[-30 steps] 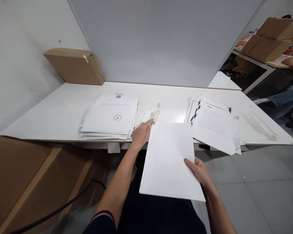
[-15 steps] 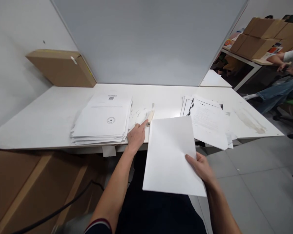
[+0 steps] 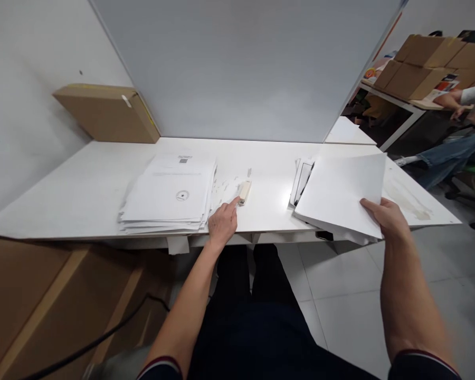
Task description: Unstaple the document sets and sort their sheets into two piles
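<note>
My left hand [image 3: 223,221] rests at the desk's front edge with its index finger stretched out. Its fingertip reaches the near end of a small cream oblong object [image 3: 244,192] that looks like a stapler; the other fingers curl and grip nothing visible. On the left lies a pile of printed sheets [image 3: 166,195] with a round stamp and a square code. My right hand [image 3: 393,217] pinches the right edge of blank white paper [image 3: 340,190], thumb on top. This paper lies over the right-hand pile of papers [image 3: 301,177], hiding most of it.
The white desk [image 3: 261,158] has smudges around the cream object. A grey-white panel [image 3: 241,68] rises behind it, with a flat cardboard box [image 3: 106,116] leaning at the left. On the right, a seated person [image 3: 465,137] sits near stacked cartons [image 3: 427,63].
My right hand has carried the white paper right and forward, from in front of my body onto the right-hand pile. My left hand stays by the cream object.
</note>
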`<state>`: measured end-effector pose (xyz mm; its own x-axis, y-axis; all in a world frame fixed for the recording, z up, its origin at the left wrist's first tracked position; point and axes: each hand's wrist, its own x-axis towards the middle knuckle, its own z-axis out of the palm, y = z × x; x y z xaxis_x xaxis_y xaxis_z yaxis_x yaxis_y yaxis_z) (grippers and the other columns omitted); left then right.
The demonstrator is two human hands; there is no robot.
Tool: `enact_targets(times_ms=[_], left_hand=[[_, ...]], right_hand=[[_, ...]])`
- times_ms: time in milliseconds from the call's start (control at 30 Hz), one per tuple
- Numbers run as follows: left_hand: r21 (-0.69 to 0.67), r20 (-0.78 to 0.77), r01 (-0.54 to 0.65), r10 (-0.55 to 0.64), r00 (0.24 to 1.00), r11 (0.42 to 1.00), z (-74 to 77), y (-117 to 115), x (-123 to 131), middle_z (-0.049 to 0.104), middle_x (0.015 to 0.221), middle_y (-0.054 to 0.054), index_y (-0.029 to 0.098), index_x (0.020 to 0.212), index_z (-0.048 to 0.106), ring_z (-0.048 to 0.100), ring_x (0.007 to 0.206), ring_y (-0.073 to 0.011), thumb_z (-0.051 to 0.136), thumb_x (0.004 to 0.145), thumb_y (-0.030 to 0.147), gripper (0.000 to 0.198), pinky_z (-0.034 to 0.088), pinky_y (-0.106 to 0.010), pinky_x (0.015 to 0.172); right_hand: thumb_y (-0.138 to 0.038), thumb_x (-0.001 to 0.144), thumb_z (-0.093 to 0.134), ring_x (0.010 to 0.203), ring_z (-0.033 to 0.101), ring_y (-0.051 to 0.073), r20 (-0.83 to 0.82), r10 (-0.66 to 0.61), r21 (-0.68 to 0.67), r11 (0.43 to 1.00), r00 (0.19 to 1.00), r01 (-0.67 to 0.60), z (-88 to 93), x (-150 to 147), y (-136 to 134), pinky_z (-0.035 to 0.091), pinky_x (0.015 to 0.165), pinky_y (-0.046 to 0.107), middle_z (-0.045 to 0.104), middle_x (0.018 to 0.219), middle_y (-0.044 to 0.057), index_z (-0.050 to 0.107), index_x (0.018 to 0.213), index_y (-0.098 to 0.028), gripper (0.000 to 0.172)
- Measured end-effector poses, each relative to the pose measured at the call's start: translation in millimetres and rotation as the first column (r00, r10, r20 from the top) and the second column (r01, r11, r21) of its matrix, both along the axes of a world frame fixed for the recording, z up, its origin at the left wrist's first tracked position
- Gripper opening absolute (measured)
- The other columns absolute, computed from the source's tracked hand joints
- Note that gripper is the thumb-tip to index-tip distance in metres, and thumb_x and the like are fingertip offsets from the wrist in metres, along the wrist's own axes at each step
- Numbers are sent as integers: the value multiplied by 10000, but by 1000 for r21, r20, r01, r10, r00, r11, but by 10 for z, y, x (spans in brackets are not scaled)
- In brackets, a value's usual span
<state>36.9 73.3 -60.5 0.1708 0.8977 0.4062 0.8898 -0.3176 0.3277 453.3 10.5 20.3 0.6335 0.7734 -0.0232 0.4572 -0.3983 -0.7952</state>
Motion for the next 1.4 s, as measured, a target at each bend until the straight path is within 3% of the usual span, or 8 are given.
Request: enact_targets(times_ms=[167,233,333,433,567,733,1200,1400], left_hand=[[48,20,-4,3,1000,999,-39,21,-7,640,958,-42,285,1273,488,585,876,-186,404,881,234,404,394,-275,656],[78,34,0,-2,999,997,-50,27,-3,644,936,-42,279,1257,505,589,859,-184,414,876,226,396,398,-272,656],[133,67,66,-75,995,989,-57,-10,-4,645,890,-42,252,1232,531,592,831,-171,409,877,204,378,415,-259,688],[201,98,169,-191,977,965,-49,-145,-58,644,838,-44,204,1186,561,589,797,-154,419,872,185,344,435,-250,727],[353,116,149,-201,973,924,10,-381,-315,655,831,-45,190,1064,612,582,781,-154,500,830,167,260,449,-269,762],[382,124,-130,89,988,915,150,-408,-806,638,910,-87,171,990,623,564,907,-214,565,799,242,213,419,-360,861],[103,-90,3,6,996,995,242,-30,-1210,643,1037,-87,185,1047,604,557,991,-222,385,892,357,319,407,-341,886],[95,111,-198,187,976,976,239,71,-1245,658,850,-94,154,930,618,596,826,-212,356,889,325,316,447,-309,760]], right_hand=[[-406,774,584,1167,435,436,433,-63,-206,964,899,167,-2,-178,113,362,903,586,455,1250,316,377,1320,-33,693],[-496,774,560,1227,374,427,518,157,-246,969,841,-28,-113,-409,110,369,915,588,342,1380,262,332,1369,-118,741],[-639,729,533,1301,258,431,563,538,-381,842,627,-381,-350,-763,90,357,924,606,221,1482,165,324,1381,-244,790],[-675,755,459,1299,266,422,614,604,-411,794,507,-448,-540,-901,97,325,932,622,246,1478,153,306,1386,-260,771],[-614,829,385,1220,412,351,648,576,-374,811,498,-450,-621,-717,186,377,922,543,427,1375,155,330,1369,-209,677],[-566,837,413,1174,455,352,692,539,-341,830,479,-441,-600,-577,240,413,882,526,515,1277,183,394,1320,-153,636],[-391,885,483,1149,517,266,611,555,84,663,564,-744,-670,-1666,-243,478,906,405,515,1266,140,408,1323,-221,475],[-343,892,479,1143,520,261,567,551,164,654,613,-739,-722,-1846,-317,474,915,416,539,1236,129,432,1303,-241,426]])
